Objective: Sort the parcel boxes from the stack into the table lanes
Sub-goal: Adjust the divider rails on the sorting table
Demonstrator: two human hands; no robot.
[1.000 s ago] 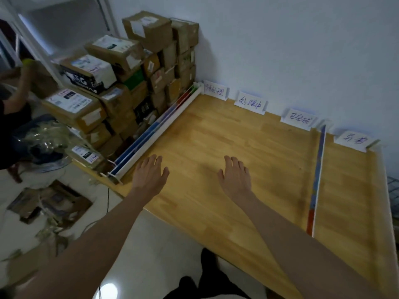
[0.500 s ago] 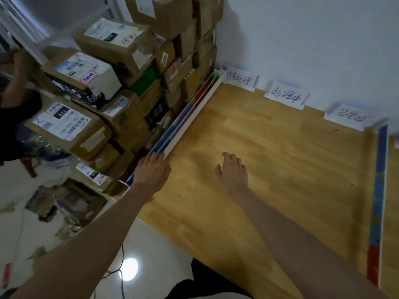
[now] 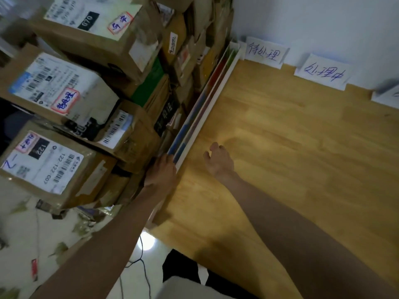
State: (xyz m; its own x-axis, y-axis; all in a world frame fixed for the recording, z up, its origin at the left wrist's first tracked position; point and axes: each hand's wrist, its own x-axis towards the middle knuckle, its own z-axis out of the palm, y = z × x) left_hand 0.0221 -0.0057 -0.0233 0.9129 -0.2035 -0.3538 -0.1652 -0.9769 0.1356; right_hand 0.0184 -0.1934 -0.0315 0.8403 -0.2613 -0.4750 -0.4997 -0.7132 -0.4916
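Beside the stacked brown cardboard parcel boxes (image 3: 90, 100), the left hand (image 3: 160, 171) touched the white divider rail (image 3: 207, 113), fingers hidden; the right hand (image 3: 220, 161) hovered loosely curled above the wooden surface (image 3: 280, 147).

Both my forearms bare to frame edge, no sleeve showing. No watch, band or ring visible on left hand (image 3: 160, 171) or right hand (image 3: 219, 161). Below, between arms: pale grey cloth at my waist (image 3: 185, 288), dark black garment (image 3: 183, 266) just above it.

Head view — steeply downward, close.
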